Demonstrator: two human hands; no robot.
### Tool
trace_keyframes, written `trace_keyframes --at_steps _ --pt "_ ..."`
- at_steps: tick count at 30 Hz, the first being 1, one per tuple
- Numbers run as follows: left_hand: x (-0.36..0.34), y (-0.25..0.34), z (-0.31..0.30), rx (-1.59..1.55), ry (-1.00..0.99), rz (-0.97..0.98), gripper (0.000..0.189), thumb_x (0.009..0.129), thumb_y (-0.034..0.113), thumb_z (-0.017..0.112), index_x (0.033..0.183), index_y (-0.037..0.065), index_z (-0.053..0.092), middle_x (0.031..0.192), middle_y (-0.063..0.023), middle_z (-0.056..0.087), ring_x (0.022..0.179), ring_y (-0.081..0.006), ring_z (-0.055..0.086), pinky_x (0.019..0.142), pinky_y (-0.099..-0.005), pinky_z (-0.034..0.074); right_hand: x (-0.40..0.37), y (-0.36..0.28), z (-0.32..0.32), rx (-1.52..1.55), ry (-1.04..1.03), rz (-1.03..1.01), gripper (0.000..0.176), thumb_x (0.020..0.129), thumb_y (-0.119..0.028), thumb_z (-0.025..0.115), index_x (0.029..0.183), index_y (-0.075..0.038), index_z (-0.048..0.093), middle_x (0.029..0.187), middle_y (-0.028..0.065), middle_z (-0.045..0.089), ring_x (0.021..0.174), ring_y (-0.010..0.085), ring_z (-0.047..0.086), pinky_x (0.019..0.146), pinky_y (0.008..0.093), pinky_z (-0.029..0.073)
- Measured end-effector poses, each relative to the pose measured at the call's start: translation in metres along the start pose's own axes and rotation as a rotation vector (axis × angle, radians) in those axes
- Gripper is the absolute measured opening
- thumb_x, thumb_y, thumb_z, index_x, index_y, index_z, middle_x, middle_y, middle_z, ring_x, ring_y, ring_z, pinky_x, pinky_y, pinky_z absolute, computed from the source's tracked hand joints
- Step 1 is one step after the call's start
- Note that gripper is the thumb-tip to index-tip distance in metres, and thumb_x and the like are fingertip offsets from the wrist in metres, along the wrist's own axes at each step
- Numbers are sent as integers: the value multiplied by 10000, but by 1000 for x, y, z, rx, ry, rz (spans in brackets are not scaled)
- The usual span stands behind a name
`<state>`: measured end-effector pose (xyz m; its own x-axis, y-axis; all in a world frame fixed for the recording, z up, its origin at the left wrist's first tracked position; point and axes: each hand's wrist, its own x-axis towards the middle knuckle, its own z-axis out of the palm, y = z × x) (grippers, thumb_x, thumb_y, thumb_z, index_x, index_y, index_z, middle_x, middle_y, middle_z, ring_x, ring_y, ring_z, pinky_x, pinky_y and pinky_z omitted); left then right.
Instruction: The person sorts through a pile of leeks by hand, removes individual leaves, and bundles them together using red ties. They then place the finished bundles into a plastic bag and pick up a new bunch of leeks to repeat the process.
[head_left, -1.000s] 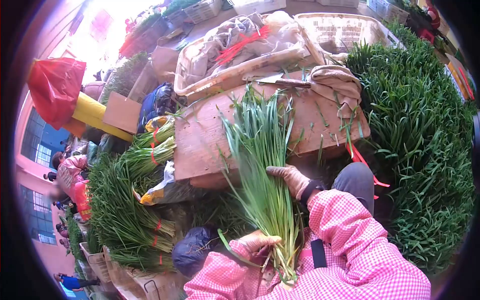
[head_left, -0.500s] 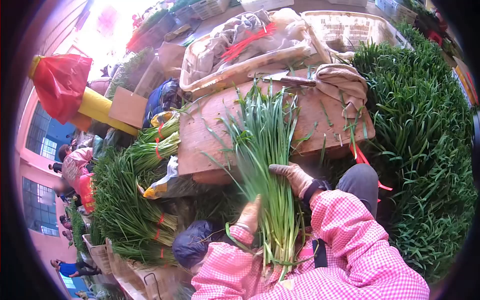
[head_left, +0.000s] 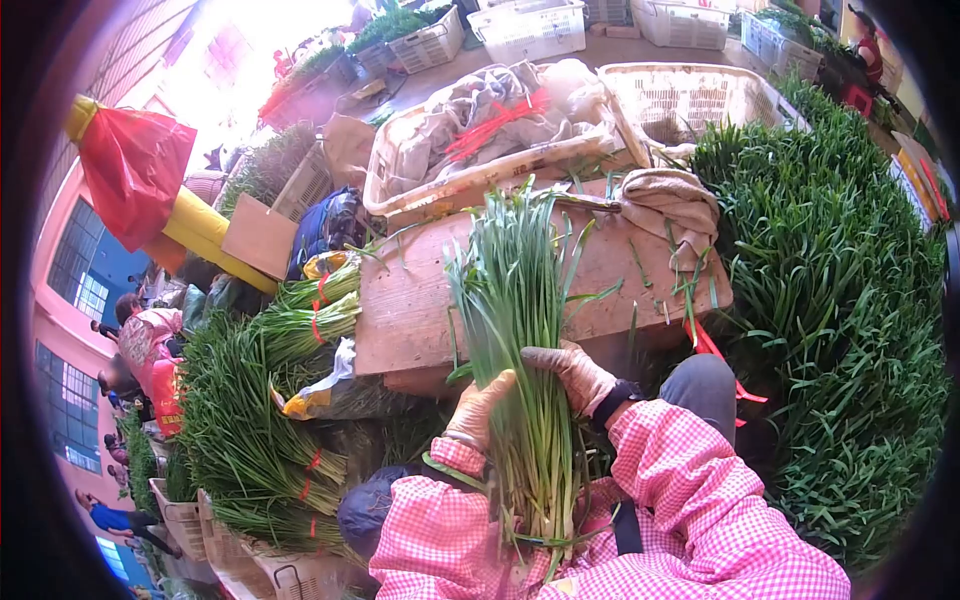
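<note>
A loose bunch of long green garlic chives point(head_left: 525, 290) lies upright before me, leaf tips over a wooden board point(head_left: 640, 265) and pale stalk ends at my lap. My left hand point(head_left: 482, 410), gloved, grips its left side with the thumb pointing up; its other fingers are mostly hidden. Also gloved, my right hand point(head_left: 578, 376) closes on the right side, thumb across the front of the leaves. At the board's far edge rests a knife point(head_left: 590, 202), its blade mostly hidden, beside a crumpled cloth point(head_left: 665, 205).
Tied bundles of chives point(head_left: 280, 400) with red bands are stacked at left. A large heap of loose chives point(head_left: 830, 330) fills the right. Behind the board stand a crate with rags and red ties point(head_left: 400, 190) and another white crate point(head_left: 700, 75). Other people point(head_left: 130, 520) are far left.
My left hand has moved up along the bunch, nearly level with the right. The bunch and right hand sit slightly further left, and the view has tilted up a little.
</note>
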<state>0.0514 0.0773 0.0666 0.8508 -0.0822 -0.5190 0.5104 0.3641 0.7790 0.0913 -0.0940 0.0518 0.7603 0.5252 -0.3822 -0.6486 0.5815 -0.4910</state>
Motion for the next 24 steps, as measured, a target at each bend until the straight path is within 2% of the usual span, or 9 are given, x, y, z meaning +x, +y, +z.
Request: trace_keyframes --at_steps 7,10,11,14,15,18,20,22,24 --pt "24 -9 -27 -102 -272 -55 498 788 250 713 1205 78 502 1086 -49 604 946 -223 603 814 -405 502 4 4 -1 -85 23 1 353 723 -173 749 1029 -43 628 918 81 665 786 194 634 730 342 509" --pt "18 -31 -23 -147 -206 -109 439 802 181 693 1190 62 523 1058 -39 602 951 -187 580 867 -353 459 15 26 -11 -44 72 -103 371 733 -162 741 1060 -46 610 950 80 659 819 195 627 758 341 500" --pt "27 -50 -34 -58 -168 -59 520 798 330 691 1209 71 507 1133 -82 593 1030 -249 575 893 -458 462 18 32 -15 -43 98 -102 392 739 -155 737 1086 -45 592 972 80 653 839 195 624 770 338 496" --pt "46 -96 -75 -484 -280 -291 557 810 423 648 1234 91 505 1191 -109 575 1072 -273 561 914 -462 453 20 44 -21 -96 180 -111 431 742 -169 737 1119 -44 569 994 75 645 852 195 619 772 339 495" --pt "39 -101 -74 -579 -396 -244 645 797 533 603 1258 96 493 1219 -125 561 1083 -295 558 921 -464 452 20 41 -23 -82 155 -97 437 747 -174 733 1129 -44 565 1001 76 643 858 196 618 775 339 494" --pt "33 -119 -74 -602 -403 -284 701 767 589 595 1250 90 503 1194 -123 576 1042 -290 580 899 -452 472 21 38 -25 -55 98 -66 451 759 -187 723 1153 -47 554 1022 78 639 876 201 615 788 340 489" --pt "30 -128 -60 -623 -284 -180 717 755 624 577 1236 96 519 1182 -116 584 1004 -273 599 872 -442 493 25 42 -28 -63 89 -81 455 766 -193 716 1165 -49 551 1035 79 637 892 206 614 801 338 482" --pt "21 -125 -46 -667 -274 -91 700 763 628 566 1225 102 532 1173 -110 590 988 -266 606 865 -435 499 34 51 -39 -427 180 -144 484 789 -273 695 1188 -48 539 1076 88 626 954 207 592 845 335 457" --pt "22 -128 -46 -859 -344 -149 676 779 626 547 1221 114 541 1175 -107 590 1006 -269 598 865 -443 498 35 45 -40 -698 183 -145 520 796 -333 685 1202 -45 531 1089 92 621 977 201 578 868 331 441"
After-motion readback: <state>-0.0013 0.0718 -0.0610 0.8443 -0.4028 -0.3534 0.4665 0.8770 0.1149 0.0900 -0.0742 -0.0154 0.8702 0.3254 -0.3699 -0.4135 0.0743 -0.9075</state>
